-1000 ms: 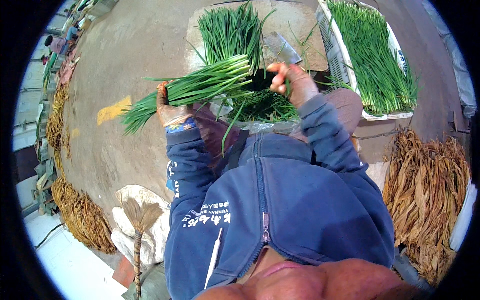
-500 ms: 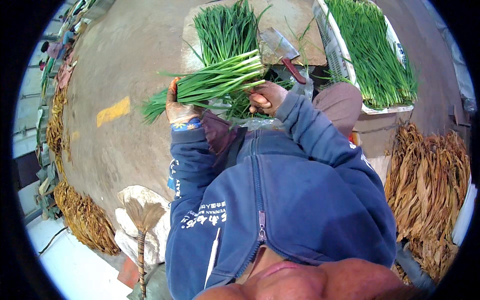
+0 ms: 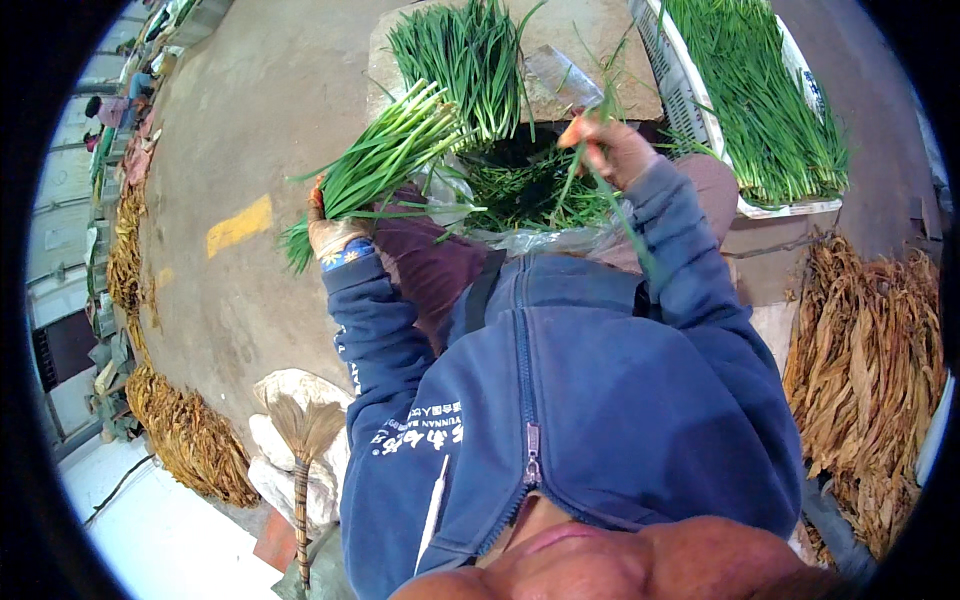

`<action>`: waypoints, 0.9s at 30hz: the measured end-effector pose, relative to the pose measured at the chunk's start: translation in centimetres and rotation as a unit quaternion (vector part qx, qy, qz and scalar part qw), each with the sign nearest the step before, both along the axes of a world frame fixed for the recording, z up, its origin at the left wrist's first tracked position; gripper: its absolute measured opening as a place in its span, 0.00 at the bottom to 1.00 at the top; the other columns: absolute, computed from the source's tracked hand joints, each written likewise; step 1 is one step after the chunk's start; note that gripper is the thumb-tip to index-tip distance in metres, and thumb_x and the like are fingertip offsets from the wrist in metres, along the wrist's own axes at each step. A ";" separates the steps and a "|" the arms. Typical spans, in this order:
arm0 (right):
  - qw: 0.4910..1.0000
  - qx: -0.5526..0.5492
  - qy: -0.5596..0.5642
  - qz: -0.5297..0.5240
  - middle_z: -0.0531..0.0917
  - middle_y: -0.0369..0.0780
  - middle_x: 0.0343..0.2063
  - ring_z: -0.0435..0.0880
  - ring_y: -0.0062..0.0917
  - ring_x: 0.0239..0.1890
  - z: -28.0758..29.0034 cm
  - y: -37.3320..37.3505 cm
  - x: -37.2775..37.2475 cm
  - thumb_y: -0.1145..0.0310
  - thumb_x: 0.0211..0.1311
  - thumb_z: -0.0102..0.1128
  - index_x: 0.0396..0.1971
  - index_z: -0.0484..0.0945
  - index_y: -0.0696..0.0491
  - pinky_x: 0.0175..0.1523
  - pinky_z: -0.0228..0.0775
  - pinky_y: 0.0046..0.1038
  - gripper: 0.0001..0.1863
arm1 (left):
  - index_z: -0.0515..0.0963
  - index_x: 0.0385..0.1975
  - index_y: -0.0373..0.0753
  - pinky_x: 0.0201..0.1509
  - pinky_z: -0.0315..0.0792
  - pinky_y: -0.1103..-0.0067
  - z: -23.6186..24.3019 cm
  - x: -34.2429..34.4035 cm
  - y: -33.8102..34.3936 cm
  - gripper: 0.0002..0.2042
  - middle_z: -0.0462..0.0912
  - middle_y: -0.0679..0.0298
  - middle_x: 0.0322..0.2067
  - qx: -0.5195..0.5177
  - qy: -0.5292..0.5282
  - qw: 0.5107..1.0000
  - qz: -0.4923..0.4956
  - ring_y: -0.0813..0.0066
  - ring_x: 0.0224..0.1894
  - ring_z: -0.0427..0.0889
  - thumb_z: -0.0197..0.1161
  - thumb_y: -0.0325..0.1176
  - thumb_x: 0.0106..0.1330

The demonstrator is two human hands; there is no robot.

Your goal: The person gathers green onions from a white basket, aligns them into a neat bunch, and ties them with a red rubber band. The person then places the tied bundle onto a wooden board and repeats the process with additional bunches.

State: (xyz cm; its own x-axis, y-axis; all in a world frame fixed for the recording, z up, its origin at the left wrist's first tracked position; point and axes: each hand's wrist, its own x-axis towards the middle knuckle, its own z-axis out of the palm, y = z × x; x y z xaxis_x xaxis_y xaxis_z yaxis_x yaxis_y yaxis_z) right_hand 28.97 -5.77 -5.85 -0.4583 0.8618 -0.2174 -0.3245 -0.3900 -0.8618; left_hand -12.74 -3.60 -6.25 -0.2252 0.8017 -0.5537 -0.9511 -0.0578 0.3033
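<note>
My left hand [image 3: 335, 232] is closed round a bunch of garlic chives [image 3: 385, 155], their pale stem ends pointing up and right, the green leaves hanging past my wrist. Raised near the board's right front corner, my right hand [image 3: 622, 152] pinches a few loose chive leaves [image 3: 628, 232] that trail down in front of my sleeve, blurred by motion. Between my knees, a clear plastic bag [image 3: 545, 241] holds loose green scraps [image 3: 525, 195]. Beyond it, a pile of chives [image 3: 455, 55] lies on a flat board [image 3: 595, 30]. A cleaver [image 3: 560, 75] rests beside that pile, its handle hidden behind my right hand.
At the right stands a white plastic crate [image 3: 680, 85] full of chives [image 3: 755, 110]. Dried brown leaves [image 3: 860, 370] hang below it. To the left are a straw broom [image 3: 301, 470], a white sack [image 3: 275, 440] and more dried leaves [image 3: 185, 435]. Another person [image 3: 112, 110] is far off.
My right hand has left the bunch and moved up and right, with loose leaves in it. My left hand has shifted slightly left, and the bunch now tilts more steeply.
</note>
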 end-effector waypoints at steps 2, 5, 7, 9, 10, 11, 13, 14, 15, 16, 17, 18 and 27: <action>0.944 -0.034 -0.311 0.107 0.79 0.36 0.25 0.77 0.19 0.23 -0.4 0.0 -1.7 0.53 0.62 0.52 0.49 0.72 0.56 0.38 0.73 0.28 0.23 | 0.80 0.37 0.39 0.52 0.73 0.64 0.3 0.7 0.2 0.10 0.83 0.59 0.39 -0.018 0.020 1.000 0.007 0.66 0.43 0.80 0.54 0.34 0.62; 0.846 0.136 -0.509 0.080 0.81 0.43 0.43 0.82 0.23 0.36 -3.1 0.5 -3.2 0.47 0.59 0.54 0.61 0.62 0.54 0.44 0.72 0.25 0.35 | 0.80 0.37 0.40 0.53 0.73 0.63 -0.6 0.4 0.2 0.10 0.83 0.60 0.38 0.012 0.014 1.000 -0.022 0.66 0.42 0.80 0.54 0.34 0.61; 0.959 0.061 -0.277 0.016 0.83 0.40 0.40 0.81 0.21 0.35 -3.9 1.7 -5.1 0.48 0.61 0.52 0.58 0.66 0.54 0.41 0.73 0.26 0.31 | 0.80 0.37 0.40 0.53 0.72 0.63 1.2 2.4 -0.6 0.09 0.83 0.60 0.38 0.029 0.052 0.996 -0.063 0.66 0.42 0.80 0.55 0.33 0.61; 0.981 -0.030 -0.181 0.064 0.81 0.39 0.42 0.80 0.22 0.36 2.0 1.4 -6.5 0.47 0.65 0.47 0.55 0.69 0.54 0.43 0.74 0.26 0.28 | 0.80 0.37 0.40 0.53 0.72 0.63 1.9 2.8 -1.1 0.09 0.83 0.61 0.37 0.039 0.045 0.995 -0.077 0.66 0.42 0.80 0.55 0.33 0.61; 0.985 -0.068 -0.131 0.086 0.80 0.41 0.45 0.80 0.24 0.39 3.1 1.5 -6.9 0.48 0.66 0.46 0.56 0.68 0.53 0.46 0.74 0.27 0.27 | 0.80 0.36 0.40 0.53 0.72 0.63 1.4 2.7 -0.7 0.09 0.83 0.61 0.38 0.043 0.014 0.996 -0.079 0.66 0.42 0.80 0.55 0.33 0.61; 0.991 -0.087 -0.058 0.087 0.80 0.41 0.45 0.81 0.26 0.39 2.5 1.6 -7.5 0.48 0.67 0.45 0.55 0.69 0.54 0.46 0.74 0.27 0.27 | 0.80 0.36 0.40 0.53 0.72 0.63 1.1 2.5 -0.4 0.09 0.83 0.61 0.38 0.046 -0.017 0.995 -0.081 0.66 0.42 0.80 0.55 0.33 0.62; 0.986 -0.141 0.021 0.081 0.79 0.44 0.46 0.81 0.29 0.38 1.6 1.8 -8.6 0.49 0.67 0.44 0.53 0.70 0.55 0.47 0.75 0.31 0.25 | 0.80 0.37 0.40 0.53 0.72 0.64 0.9 2.5 -0.3 0.09 0.83 0.61 0.38 0.035 -0.053 0.995 -0.082 0.66 0.42 0.80 0.55 0.33 0.62; 0.984 -0.150 0.031 0.090 0.79 0.45 0.46 0.81 0.29 0.38 1.7 1.6 -8.4 0.51 0.68 0.44 0.52 0.70 0.55 0.48 0.75 0.31 0.25 | 0.79 0.37 0.40 0.53 0.72 0.64 1.0 2.6 -0.3 0.09 0.83 0.61 0.39 0.029 -0.070 0.994 -0.080 0.66 0.43 0.80 0.55 0.33 0.62; 0.982 -0.159 0.040 0.098 0.79 0.46 0.46 0.81 0.29 0.38 2.1 1.4 -8.1 0.52 0.68 0.44 0.52 0.70 0.55 0.48 0.75 0.32 0.24 | 0.79 0.37 0.40 0.53 0.72 0.64 1.0 3.1 -0.5 0.09 0.82 0.62 0.39 0.019 -0.013 0.998 -0.064 0.67 0.43 0.79 0.55 0.33 0.62; 0.979 -0.168 0.050 0.107 0.79 0.47 0.46 0.82 0.29 0.38 2.3 1.1 -7.9 0.53 0.68 0.44 0.51 0.71 0.55 0.48 0.75 0.33 0.23 | 0.79 0.38 0.40 0.53 0.72 0.64 1.1 3.2 -0.6 0.09 0.82 0.62 0.39 0.019 -0.025 0.998 -0.063 0.67 0.43 0.79 0.54 0.33 0.62; 0.964 -0.185 0.128 0.143 0.79 0.48 0.46 0.82 0.28 0.37 1.5 1.3 -7.3 0.58 0.67 0.48 0.53 0.69 0.55 0.49 0.75 0.33 0.21 | 0.79 0.38 0.40 0.53 0.72 0.65 1.1 3.3 -0.6 0.09 0.82 0.62 0.39 0.018 -0.037 0.997 -0.062 0.67 0.44 0.79 0.54 0.33 0.63; 0.967 -0.168 0.135 0.139 0.79 0.48 0.46 0.82 0.28 0.37 1.3 1.1 -7.3 0.60 0.66 0.50 0.53 0.68 0.55 0.48 0.75 0.33 0.21 | 0.79 0.38 0.40 0.53 0.72 0.65 1.0 3.3 -0.6 0.09 0.82 0.62 0.39 0.017 -0.050 0.997 -0.062 0.67 0.44 0.79 0.54 0.34 0.63; 0.990 -0.096 0.096 -0.034 0.81 0.39 0.35 0.77 0.17 0.27 1.0 1.0 -7.0 0.70 0.62 0.55 0.49 0.69 0.60 0.39 0.74 0.23 0.17 | 0.78 0.39 0.40 0.55 0.71 0.65 0.6 2.7 0.4 0.11 0.82 0.61 0.41 0.016 0.039 0.998 -0.054 0.67 0.45 0.78 0.51 0.36 0.66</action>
